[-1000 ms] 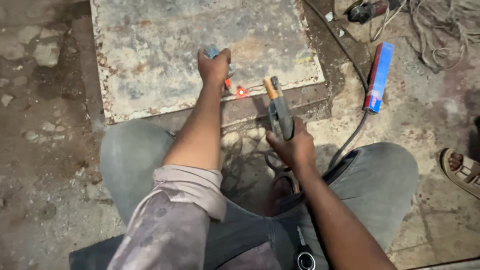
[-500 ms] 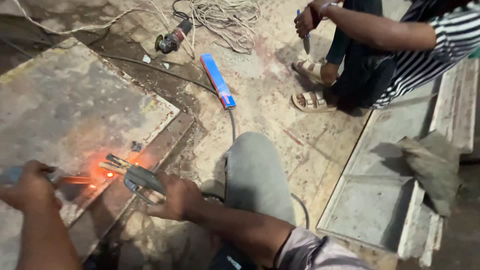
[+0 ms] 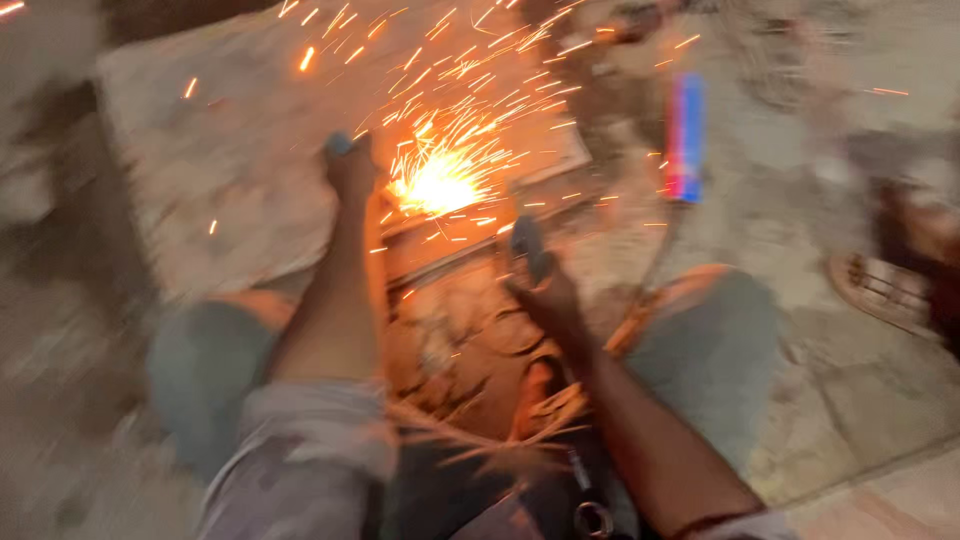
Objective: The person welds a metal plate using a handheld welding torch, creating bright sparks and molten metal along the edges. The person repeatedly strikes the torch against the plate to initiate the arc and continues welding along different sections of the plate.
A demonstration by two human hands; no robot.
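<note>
Sparks (image 3: pixel 440 185) btwn both hands, metal plate (image 3: pixel 230 150).

A metal plate (image 3: pixel 230 170) lies far left on the ground, the sparking weld spot (image 3: pixel 440 185) at its near right edge between the left hand (image 3: pixel 350 170) and the right hand (image 3: pixel 545 290) (nearer, further right), a flat packet (image 3: pixel 686 138) lying far right.

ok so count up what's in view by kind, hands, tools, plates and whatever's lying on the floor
hands: 2, left hand and right hand
welding holder: 1, in the right hand
metal plate: 1, with a burst of sparks at its edge
blue and red box: 1
sandal: 1
total: 6
</note>
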